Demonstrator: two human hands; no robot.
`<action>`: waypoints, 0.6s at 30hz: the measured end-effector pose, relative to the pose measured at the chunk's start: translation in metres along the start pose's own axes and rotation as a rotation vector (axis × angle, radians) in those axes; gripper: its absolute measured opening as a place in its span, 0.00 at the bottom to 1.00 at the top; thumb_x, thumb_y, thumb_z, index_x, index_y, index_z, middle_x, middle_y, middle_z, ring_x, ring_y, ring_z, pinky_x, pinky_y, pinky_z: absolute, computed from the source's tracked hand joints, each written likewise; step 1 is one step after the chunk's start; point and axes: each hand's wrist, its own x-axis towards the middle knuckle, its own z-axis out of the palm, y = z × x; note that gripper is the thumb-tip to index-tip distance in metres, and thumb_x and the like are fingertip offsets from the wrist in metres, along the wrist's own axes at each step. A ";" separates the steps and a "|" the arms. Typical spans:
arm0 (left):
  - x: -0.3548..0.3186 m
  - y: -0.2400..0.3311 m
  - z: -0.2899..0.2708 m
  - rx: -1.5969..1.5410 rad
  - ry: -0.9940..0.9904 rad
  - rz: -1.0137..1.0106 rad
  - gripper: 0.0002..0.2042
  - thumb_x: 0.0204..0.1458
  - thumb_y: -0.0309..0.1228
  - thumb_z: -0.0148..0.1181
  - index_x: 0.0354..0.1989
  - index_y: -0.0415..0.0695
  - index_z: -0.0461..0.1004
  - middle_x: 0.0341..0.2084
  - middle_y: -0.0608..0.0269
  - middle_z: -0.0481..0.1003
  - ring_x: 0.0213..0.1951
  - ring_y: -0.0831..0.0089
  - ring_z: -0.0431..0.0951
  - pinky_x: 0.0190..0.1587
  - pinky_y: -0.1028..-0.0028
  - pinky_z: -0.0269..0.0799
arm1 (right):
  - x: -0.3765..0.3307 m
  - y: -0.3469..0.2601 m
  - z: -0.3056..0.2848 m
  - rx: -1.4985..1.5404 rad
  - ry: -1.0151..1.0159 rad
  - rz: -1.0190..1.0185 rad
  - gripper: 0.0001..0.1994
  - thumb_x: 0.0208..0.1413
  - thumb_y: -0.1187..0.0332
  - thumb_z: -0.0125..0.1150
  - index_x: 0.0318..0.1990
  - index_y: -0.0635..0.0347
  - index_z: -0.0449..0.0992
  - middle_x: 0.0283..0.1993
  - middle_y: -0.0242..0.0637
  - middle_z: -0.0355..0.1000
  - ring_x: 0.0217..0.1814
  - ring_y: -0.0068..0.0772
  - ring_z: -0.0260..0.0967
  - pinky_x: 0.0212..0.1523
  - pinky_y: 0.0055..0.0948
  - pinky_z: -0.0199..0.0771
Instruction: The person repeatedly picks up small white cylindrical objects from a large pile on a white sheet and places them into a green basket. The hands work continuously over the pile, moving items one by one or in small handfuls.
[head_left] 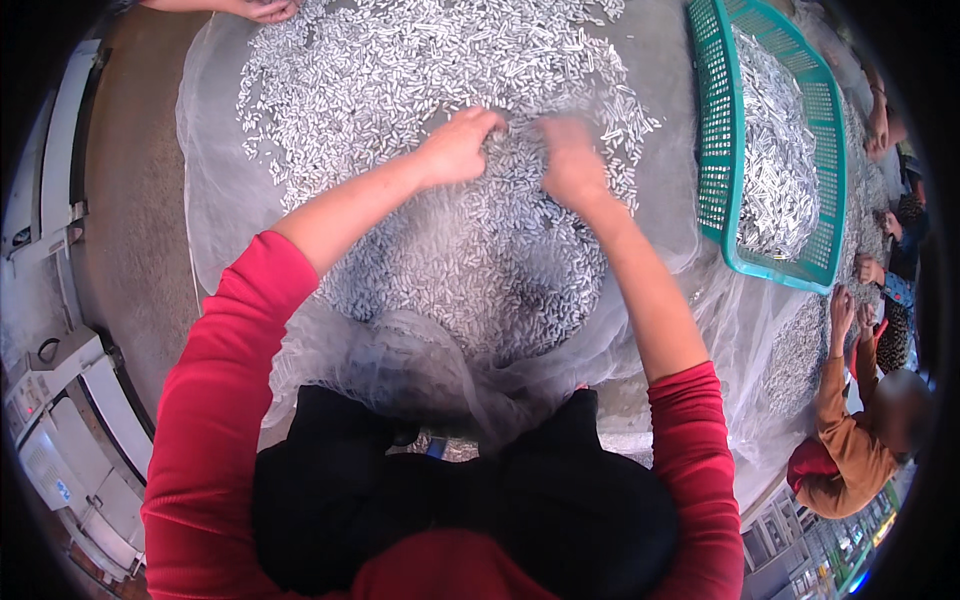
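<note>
A wide heap of small, silvery-white, rod-like pieces (430, 60) covers a sheet of pale netting in front of me. My left hand (462, 148) is at the middle of the heap with its fingers curled inward among the pieces. Whatever lies between those fingers is too small or hidden to name. Just to the right, my right hand (574, 165) is over the same heap, its fingers pointing away from me and smeared by motion. The netting (400, 355) bunches up along the near edge by my lap.
A green plastic basket (715, 150) of similar, longer-looking silvery pieces stands at the right. Another person's hand (268, 10) rests at the far left edge of the netting. More people work along the right, one in a brown sleeve (832, 390). White machines (80, 440) line the left.
</note>
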 end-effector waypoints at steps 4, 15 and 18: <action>-0.053 0.004 0.002 0.125 -0.271 0.179 0.19 0.37 0.17 0.55 0.43 0.40 0.70 0.44 0.55 0.69 0.51 0.57 0.68 0.56 0.60 0.63 | -0.054 -0.038 0.010 0.163 -0.246 -0.207 0.22 0.42 0.79 0.53 0.49 0.53 0.68 0.44 0.42 0.66 0.49 0.46 0.67 0.48 0.40 0.71; -0.162 0.003 -0.045 0.034 -0.056 0.306 0.13 0.37 0.12 0.49 0.26 0.44 0.75 0.32 0.65 0.75 0.46 0.66 0.74 0.54 0.64 0.66 | -0.106 -0.032 -0.047 0.391 -0.166 -0.029 0.10 0.44 0.81 0.56 0.32 0.55 0.79 0.34 0.35 0.74 0.40 0.40 0.74 0.46 0.39 0.71; -0.163 0.008 -0.049 0.017 0.007 0.233 0.12 0.39 0.13 0.50 0.27 0.43 0.75 0.34 0.63 0.76 0.45 0.65 0.74 0.51 0.66 0.67 | -0.069 -0.038 -0.023 0.216 -0.146 -0.046 0.07 0.48 0.76 0.59 0.35 0.57 0.78 0.36 0.38 0.76 0.37 0.45 0.74 0.39 0.40 0.74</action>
